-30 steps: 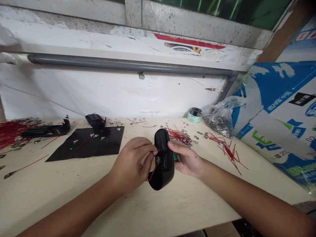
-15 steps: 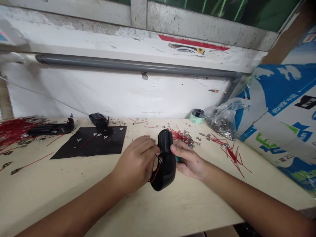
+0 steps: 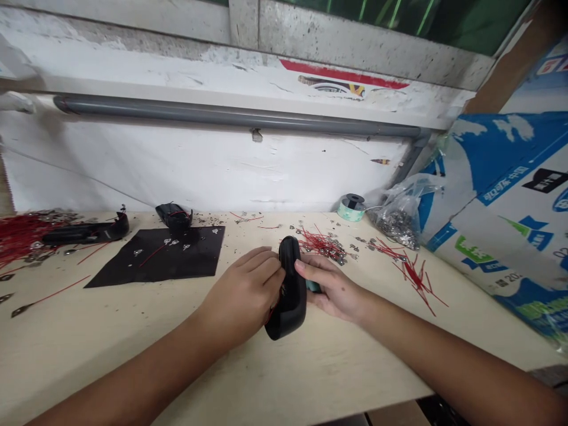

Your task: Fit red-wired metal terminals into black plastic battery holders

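Wires [image 3: 20, 239] heap red at far left, then a black sheet [image 3: 151, 269]; next the left hand [image 3: 246, 290], fingers bunched against the black casing [image 3: 288, 310], can't tell what they pinch! Casing's tilted over the tabletop [image 3: 332, 373], right hand [image 3: 335, 287] gripping its side, thumb pressed to it; plastic bag [image 3: 399, 219] farther right.

A grey pipe [image 3: 239, 118] runs along the scuffed white wall [image 3: 213, 171] facing me, below a green-tinted window [image 3: 399, 13] in a stained frame [image 3: 373, 42]. The cream tabletop [image 3: 319, 373] meets that wall, whose left end lies in soft shadow.
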`<action>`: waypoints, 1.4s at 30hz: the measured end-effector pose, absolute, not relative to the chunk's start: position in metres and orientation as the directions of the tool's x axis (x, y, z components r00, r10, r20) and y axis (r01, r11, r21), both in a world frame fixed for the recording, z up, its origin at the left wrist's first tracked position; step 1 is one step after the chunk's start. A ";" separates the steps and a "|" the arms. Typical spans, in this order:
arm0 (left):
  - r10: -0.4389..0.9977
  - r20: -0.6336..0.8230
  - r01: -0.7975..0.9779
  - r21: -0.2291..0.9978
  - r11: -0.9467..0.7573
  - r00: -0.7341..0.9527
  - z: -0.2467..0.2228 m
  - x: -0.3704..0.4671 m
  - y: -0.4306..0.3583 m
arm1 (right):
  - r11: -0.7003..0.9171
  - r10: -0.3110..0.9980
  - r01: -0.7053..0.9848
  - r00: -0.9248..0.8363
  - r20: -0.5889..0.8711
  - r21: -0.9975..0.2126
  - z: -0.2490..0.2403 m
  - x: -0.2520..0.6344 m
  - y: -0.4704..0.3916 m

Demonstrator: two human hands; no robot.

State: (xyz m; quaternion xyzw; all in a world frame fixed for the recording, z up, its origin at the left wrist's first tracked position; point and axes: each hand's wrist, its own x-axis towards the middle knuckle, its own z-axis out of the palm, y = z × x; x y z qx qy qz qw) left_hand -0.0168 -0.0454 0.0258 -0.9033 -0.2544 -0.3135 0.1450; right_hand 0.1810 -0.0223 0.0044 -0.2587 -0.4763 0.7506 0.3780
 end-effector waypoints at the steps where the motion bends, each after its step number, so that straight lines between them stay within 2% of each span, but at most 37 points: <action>1: 0.381 0.641 0.556 -0.086 -0.827 0.666 0.026 -0.016 -0.046 | -0.271 0.817 -0.329 -0.576 -0.035 -0.905 0.005 0.180 -0.023; 7: 0.433 0.681 0.580 0.016 -0.815 0.590 0.026 -0.017 -0.045 | -0.272 0.824 -0.376 -0.567 -0.012 -0.886 0.009 0.177 -0.023; 8: 0.452 0.689 0.574 0.063 -0.816 0.567 0.025 -0.018 -0.045 | -0.279 0.825 -0.379 -0.565 -0.018 -0.882 0.009 0.178 -0.023; 10: 0.542 0.688 0.537 0.257 -0.804 0.483 0.023 -0.018 -0.044 | -0.319 0.827 -0.387 -0.559 -0.055 -0.865 0.009 0.179 -0.021; 13: 0.755 0.572 0.353 0.668 -0.656 0.321 0.021 -0.017 -0.043 | -0.417 0.812 -0.414 -0.570 -0.126 -0.809 0.007 0.182 -0.018; 15: 0.898 0.397 0.173 0.886 -0.429 0.191 0.021 -0.014 -0.042 | -0.453 0.799 -0.417 -0.583 -0.150 -0.788 0.007 0.183 -0.016; 17: 0.980 0.152 -0.016 0.988 -0.151 0.132 0.021 -0.010 -0.041 | -0.447 0.799 -0.409 -0.582 -0.150 -0.795 0.008 0.184 -0.016; 19: 0.968 -0.050 -0.168 0.981 0.094 0.246 0.021 -0.005 -0.043 | -0.433 0.805 -0.396 -0.574 -0.150 -0.810 0.008 0.184 -0.016; 21: 0.909 -0.137 -0.265 0.930 0.255 0.394 0.020 -0.001 -0.046 | -0.411 0.823 -0.395 -0.548 -0.148 -0.822 0.007 0.183 -0.016; 23: 0.879 -0.177 -0.319 0.885 0.339 0.443 0.019 0.002 -0.049 | -0.366 0.859 -0.394 -0.492 -0.143 -0.843 0.005 0.180 -0.017; 26: 0.874 -0.204 -0.366 0.848 0.383 0.441 0.016 0.002 -0.050 | -0.245 0.919 -0.355 -0.383 -0.099 -0.902 0.002 0.175 -0.018; 29: 0.868 -0.191 -0.385 0.837 0.388 0.459 0.013 -0.001 -0.046 | 0.021 0.956 -0.209 -0.282 0.081 -0.978 0.004 0.174 -0.018; 32: 0.876 -0.204 -0.383 0.839 0.386 0.436 0.010 -0.004 -0.042 | 0.219 0.958 -0.052 -0.176 0.225 -0.974 0.006 0.180 -0.017; 34: 0.887 -0.209 -0.393 0.837 0.380 0.412 0.009 -0.005 -0.040 | 0.224 0.966 -0.075 -0.114 0.232 -0.972 0.007 0.184 -0.015; 37: 0.891 -0.210 -0.396 0.837 0.376 0.403 0.009 -0.005 -0.039 | 0.210 0.971 -0.206 -0.069 0.228 -0.956 0.007 0.189 -0.011; 42: 0.870 -0.242 -0.348 0.845 0.407 0.430 0.009 -0.006 -0.038 | 0.229 0.953 -0.265 -0.135 0.271 -0.937 0.007 0.189 -0.006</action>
